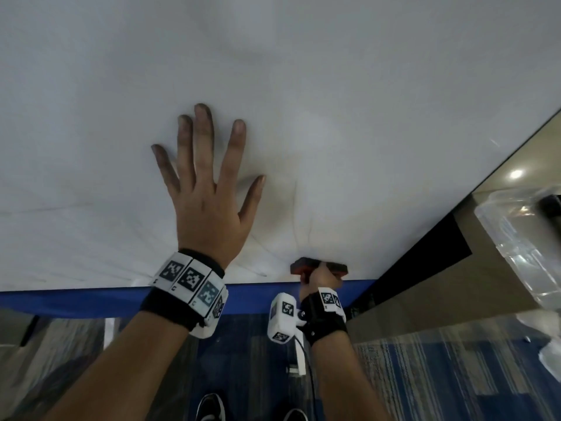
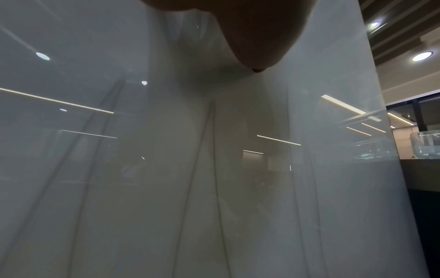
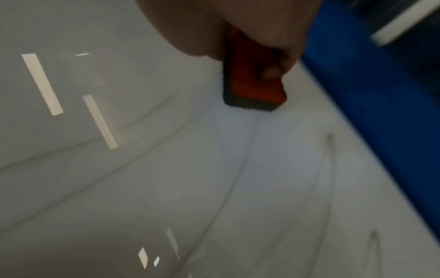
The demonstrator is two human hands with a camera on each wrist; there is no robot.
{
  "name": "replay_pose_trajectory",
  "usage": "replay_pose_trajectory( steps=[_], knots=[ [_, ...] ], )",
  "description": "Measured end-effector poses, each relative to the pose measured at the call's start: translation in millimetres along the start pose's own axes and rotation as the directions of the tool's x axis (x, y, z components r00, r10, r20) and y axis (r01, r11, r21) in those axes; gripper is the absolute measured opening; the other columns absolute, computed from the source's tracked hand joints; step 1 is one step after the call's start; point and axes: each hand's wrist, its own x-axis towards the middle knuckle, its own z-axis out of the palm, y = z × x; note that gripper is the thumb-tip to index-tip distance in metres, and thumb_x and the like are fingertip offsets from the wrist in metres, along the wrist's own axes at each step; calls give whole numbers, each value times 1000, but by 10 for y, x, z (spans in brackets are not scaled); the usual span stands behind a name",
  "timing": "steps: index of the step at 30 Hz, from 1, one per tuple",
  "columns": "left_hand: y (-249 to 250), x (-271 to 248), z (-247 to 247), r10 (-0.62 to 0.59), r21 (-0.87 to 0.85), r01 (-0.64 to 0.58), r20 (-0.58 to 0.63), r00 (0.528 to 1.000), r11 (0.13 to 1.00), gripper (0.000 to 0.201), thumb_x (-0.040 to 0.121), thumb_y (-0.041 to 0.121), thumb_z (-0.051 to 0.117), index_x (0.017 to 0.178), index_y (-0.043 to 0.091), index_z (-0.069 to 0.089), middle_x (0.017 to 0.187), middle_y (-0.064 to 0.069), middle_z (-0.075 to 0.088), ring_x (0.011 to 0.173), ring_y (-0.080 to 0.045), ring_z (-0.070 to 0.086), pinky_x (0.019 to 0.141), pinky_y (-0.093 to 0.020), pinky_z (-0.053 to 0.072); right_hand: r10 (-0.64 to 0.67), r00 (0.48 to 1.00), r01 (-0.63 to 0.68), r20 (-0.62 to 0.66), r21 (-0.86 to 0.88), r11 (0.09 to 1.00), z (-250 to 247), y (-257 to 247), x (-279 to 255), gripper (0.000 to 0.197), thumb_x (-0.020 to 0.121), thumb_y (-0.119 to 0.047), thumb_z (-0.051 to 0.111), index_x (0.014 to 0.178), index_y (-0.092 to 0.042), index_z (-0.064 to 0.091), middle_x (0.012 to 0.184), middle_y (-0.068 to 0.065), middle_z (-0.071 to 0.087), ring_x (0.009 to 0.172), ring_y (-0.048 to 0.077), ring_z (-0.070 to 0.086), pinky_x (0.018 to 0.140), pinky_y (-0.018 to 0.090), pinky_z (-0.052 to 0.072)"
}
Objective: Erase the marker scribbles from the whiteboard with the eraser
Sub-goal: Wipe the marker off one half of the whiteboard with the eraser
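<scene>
The whiteboard (image 1: 303, 86) fills the upper head view, with faint grey marker lines (image 1: 296, 208) and smears above its blue bottom edge (image 1: 91, 299). My left hand (image 1: 206, 189) lies flat on the board with fingers spread and straight. My right hand (image 1: 321, 279) grips the orange eraser (image 1: 303, 267) with its dark felt pad against the board, just above the blue edge. In the right wrist view the eraser (image 3: 252, 88) sits between thumb and fingers, and thin curved marker lines (image 3: 238, 169) run across the board below it. The left wrist view shows faint lines (image 2: 214, 150) on the glossy board.
The board's right edge (image 1: 485, 177) meets a brown wall. A clear plastic container (image 1: 522, 238) sits at the far right. Below lies striped blue carpet (image 1: 425, 375), and my shoes (image 1: 212, 408) show at the bottom.
</scene>
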Motion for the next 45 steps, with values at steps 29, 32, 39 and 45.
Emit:
replay_pose_trajectory(
  steps=[29, 32, 39, 45],
  knots=[
    [-702, 4, -609, -23, -242, -9, -129, 991, 970, 54, 94, 19, 69, 143, 12, 47, 158, -29, 28, 149, -47, 27, 116, -64, 27, -848, 371, 926, 379, -220, 307, 188, -300, -1150, 65, 88, -13, 77, 143, -26, 45, 131, 8, 40, 117, 25, 50, 100, 45, 53],
    [-917, 117, -693, -116, -191, 80, -185, 976, 978, 56, 97, 31, 68, 145, 8, 48, 156, -34, 25, 148, -50, 25, 118, -63, 26, -803, 569, 816, 178, -244, 524, 160, -294, -1092, 74, 93, -12, 72, 155, -18, 32, 131, 1, 37, 118, 29, 54, 96, 57, 53],
    [-1122, 54, -506, -179, -130, 165, -100, 979, 978, 72, 98, 45, 63, 155, 13, 35, 160, -35, 22, 151, -49, 18, 121, -63, 18, -756, -9, 984, 654, -130, -124, 576, -92, -1895, 53, 86, -14, 80, 130, -26, 51, 127, 25, 49, 115, 28, 45, 96, 21, 34],
    [-1138, -1, -396, -186, -150, 171, -98, 978, 974, 70, 99, 44, 62, 155, 14, 33, 159, -36, 22, 151, -50, 18, 122, -64, 16, -793, 438, 897, 423, -258, 358, 277, 248, -1201, 69, 87, -1, 76, 138, -33, 42, 134, 7, 44, 120, 29, 52, 107, 50, 49]
  ],
)
